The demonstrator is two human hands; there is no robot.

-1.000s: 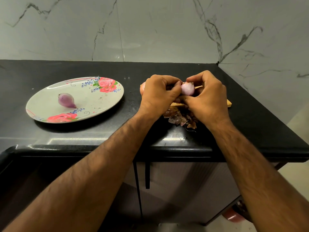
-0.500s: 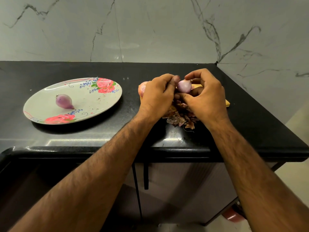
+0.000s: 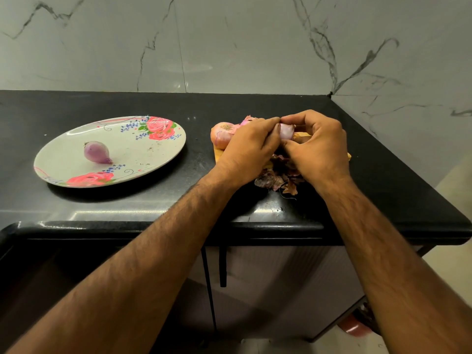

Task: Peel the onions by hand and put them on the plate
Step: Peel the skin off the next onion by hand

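Fingers (image 3: 267, 128) around small pale-purple onion (image 3: 286, 131)

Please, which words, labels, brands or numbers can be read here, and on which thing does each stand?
None can be read.
The plate bears only painted roses and blue sprigs, no letters.
The counter, the wall and the held onion show no writing.

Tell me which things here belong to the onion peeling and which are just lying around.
Job: held onion, pinched between left hand and right hand; unpeeled onion beside them; peeled onion on the plate; peel scraps.
Lying about: wooden board; red object on the floor.
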